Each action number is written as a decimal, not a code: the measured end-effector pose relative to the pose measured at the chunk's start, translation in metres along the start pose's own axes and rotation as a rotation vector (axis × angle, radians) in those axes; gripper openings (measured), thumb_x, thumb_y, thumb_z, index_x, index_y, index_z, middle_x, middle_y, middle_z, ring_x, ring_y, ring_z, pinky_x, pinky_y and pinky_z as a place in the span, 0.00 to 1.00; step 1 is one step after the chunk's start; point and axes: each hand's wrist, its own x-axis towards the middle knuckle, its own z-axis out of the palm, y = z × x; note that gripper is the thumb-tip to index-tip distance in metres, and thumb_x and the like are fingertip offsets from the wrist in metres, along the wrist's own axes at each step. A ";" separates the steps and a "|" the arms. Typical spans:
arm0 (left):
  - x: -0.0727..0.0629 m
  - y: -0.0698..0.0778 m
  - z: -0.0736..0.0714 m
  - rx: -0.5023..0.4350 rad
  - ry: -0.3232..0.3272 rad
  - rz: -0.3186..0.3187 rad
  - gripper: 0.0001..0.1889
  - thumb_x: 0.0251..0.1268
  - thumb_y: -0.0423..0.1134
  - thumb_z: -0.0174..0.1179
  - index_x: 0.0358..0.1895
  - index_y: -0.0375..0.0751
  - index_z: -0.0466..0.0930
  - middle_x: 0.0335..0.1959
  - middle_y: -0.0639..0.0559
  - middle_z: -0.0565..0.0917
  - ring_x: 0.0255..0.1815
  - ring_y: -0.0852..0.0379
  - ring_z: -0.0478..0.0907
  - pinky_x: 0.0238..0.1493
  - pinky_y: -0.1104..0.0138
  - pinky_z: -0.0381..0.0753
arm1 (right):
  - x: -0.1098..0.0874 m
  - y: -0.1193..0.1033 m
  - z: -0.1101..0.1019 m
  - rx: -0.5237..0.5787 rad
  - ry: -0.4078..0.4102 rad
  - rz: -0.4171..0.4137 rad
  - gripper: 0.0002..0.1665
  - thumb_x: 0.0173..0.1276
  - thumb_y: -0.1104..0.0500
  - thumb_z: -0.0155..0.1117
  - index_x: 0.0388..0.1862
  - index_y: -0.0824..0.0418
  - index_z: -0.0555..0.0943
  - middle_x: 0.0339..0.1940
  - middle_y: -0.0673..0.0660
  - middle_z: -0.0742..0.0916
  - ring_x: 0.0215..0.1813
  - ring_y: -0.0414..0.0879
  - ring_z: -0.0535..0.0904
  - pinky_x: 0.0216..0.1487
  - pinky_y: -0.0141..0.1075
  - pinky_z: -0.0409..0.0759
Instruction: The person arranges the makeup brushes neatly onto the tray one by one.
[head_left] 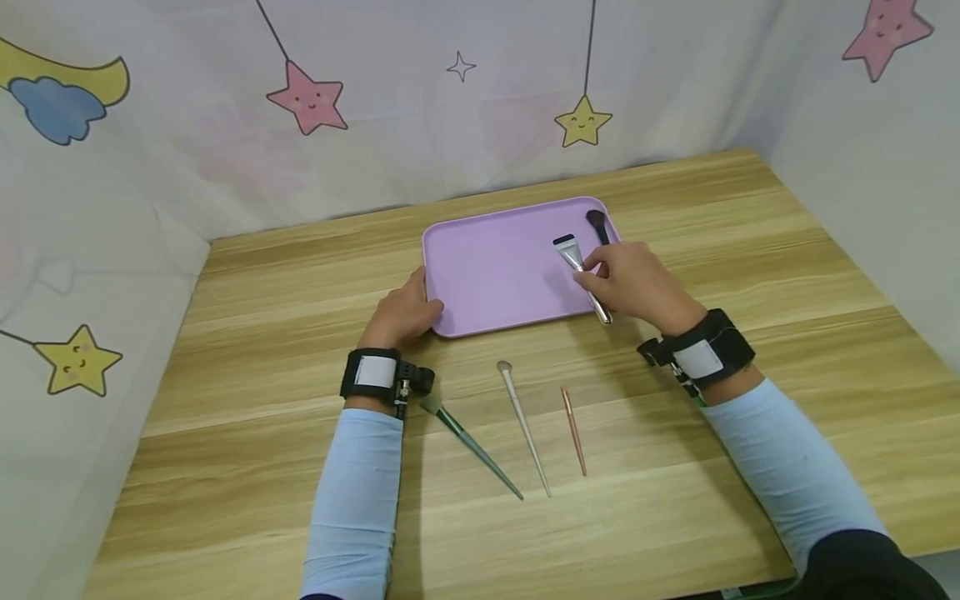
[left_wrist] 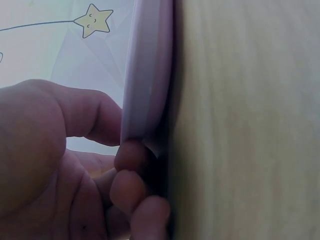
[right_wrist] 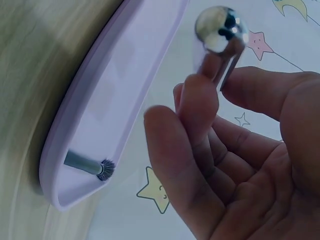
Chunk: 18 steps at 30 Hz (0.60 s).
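Note:
My right hand [head_left: 637, 282] pinches a silver-handled makeup brush [head_left: 572, 253] with a flat, dark head, above the right part of a purple tray [head_left: 495, 271]. The rounded metal end of its handle [right_wrist: 217, 30] faces the camera in the right wrist view. A black makeup brush [head_left: 597, 221] lies in the tray along its right side, its lower part hidden behind my right hand. At the tray's near left corner my left hand [head_left: 405, 312] grips the rim, thumb over the edge and fingers [left_wrist: 131, 190] curled at its underside.
On the wooden table [head_left: 262, 350] nearer to me lie a green makeup brush [head_left: 472, 446], a pale slim brush [head_left: 525, 429] and a short pink brush [head_left: 574, 433]. Behind the tray hangs a white curtain [head_left: 450, 150] with printed stars.

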 end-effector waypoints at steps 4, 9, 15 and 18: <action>0.002 -0.001 -0.001 0.004 0.005 0.000 0.43 0.69 0.44 0.46 0.82 0.37 0.39 0.79 0.38 0.55 0.69 0.41 0.63 0.72 0.50 0.57 | 0.003 0.002 0.000 0.001 0.010 0.004 0.15 0.72 0.58 0.65 0.44 0.70 0.86 0.25 0.58 0.85 0.20 0.46 0.76 0.22 0.38 0.72; 0.003 -0.002 0.000 -0.001 0.008 -0.006 0.43 0.68 0.44 0.47 0.82 0.37 0.39 0.79 0.38 0.56 0.68 0.40 0.63 0.71 0.50 0.58 | 0.006 0.005 0.000 -0.004 0.022 0.017 0.16 0.72 0.57 0.65 0.45 0.70 0.86 0.28 0.60 0.86 0.23 0.48 0.78 0.24 0.39 0.74; 0.002 -0.002 0.000 0.001 0.008 -0.003 0.43 0.67 0.45 0.47 0.82 0.38 0.39 0.79 0.38 0.57 0.66 0.41 0.65 0.68 0.51 0.62 | 0.008 0.008 -0.001 -0.014 0.025 0.031 0.16 0.72 0.56 0.65 0.45 0.70 0.87 0.31 0.62 0.87 0.26 0.50 0.79 0.26 0.40 0.75; 0.002 -0.001 0.001 0.001 0.009 -0.007 0.43 0.68 0.45 0.47 0.82 0.38 0.39 0.79 0.38 0.57 0.65 0.41 0.65 0.69 0.50 0.61 | 0.010 0.009 -0.001 -0.021 0.033 0.023 0.16 0.72 0.56 0.65 0.44 0.71 0.87 0.31 0.62 0.87 0.25 0.49 0.79 0.25 0.39 0.74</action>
